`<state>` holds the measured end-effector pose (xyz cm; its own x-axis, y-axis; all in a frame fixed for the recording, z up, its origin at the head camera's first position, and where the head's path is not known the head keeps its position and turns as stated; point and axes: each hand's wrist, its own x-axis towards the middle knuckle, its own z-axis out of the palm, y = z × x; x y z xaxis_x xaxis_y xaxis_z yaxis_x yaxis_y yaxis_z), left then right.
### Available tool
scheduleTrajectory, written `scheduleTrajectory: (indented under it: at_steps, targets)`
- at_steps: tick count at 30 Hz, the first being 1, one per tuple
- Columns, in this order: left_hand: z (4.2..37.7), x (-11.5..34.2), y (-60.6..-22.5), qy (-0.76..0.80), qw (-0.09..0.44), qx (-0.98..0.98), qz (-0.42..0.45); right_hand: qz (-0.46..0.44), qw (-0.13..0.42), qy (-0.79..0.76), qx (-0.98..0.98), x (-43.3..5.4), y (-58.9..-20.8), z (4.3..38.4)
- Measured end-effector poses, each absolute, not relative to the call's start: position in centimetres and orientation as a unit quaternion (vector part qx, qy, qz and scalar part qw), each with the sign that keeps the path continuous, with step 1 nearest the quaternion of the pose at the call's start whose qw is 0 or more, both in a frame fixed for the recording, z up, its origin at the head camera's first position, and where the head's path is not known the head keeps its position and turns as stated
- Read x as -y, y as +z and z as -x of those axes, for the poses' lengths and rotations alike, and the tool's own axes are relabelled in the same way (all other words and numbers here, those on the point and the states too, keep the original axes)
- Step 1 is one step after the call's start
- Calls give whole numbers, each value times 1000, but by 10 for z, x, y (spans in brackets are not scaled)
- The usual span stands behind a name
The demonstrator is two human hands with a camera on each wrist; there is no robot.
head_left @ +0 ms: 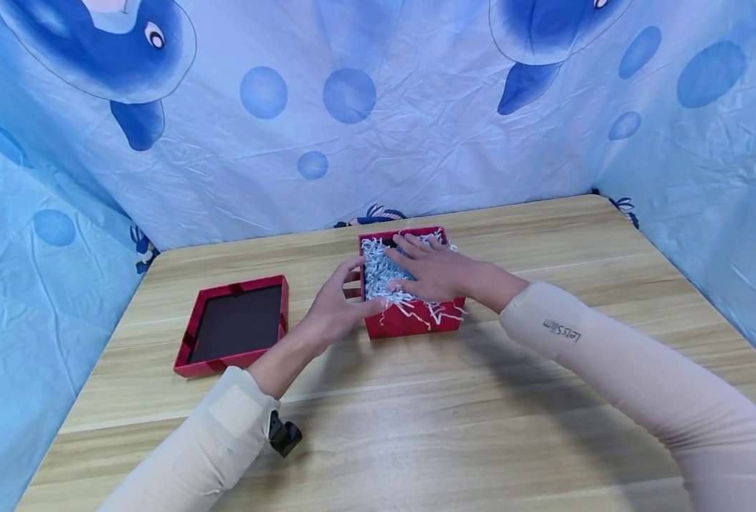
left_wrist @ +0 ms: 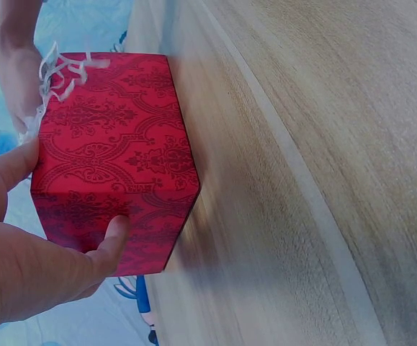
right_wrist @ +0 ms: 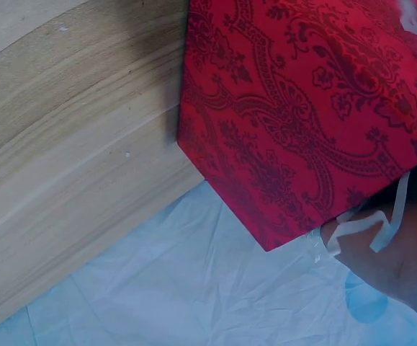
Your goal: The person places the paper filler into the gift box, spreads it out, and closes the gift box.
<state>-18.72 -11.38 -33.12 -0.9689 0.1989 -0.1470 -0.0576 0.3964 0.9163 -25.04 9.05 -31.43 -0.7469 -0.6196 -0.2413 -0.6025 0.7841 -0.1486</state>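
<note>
A red gift box (head_left: 410, 326) with a dark damask pattern stands on the table, filled with pale shredded paper (head_left: 380, 269). My left hand (head_left: 342, 307) holds the box at its near left corner, thumb at the front rim and fingers against the left side. In the left wrist view, a fingertip (left_wrist: 119, 229) lies on the box's patterned side. Over the box's opening, my right hand (head_left: 435, 270) rests on the shredded paper with fingers extended. The right wrist view shows the box wall (right_wrist: 287, 115) close up, with part of the right hand (right_wrist: 388, 267) at its rim.
Left of the box, a red lid (head_left: 284, 313) lies with its dark inside (head_left: 240, 323) facing up. Paper strands (head_left: 438, 313) hang over the box's front edge. A blue curtain (head_left: 378, 171) with whale prints surrounds the back and sides of the wooden table (head_left: 403, 427).
</note>
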Motion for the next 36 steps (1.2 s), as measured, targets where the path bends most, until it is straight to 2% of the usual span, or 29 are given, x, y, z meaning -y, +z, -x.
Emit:
scheduleTrajectory:
  at_steps: [22, 36]
  targets:
    - [188, 113, -332, 541, 116, -832, -41, 335, 146, -15, -931, -83, -313, 249]
    - [188, 115, -332, 542, 115, -831, -53, 349, 123, -51, -928, -89, -294, 241]
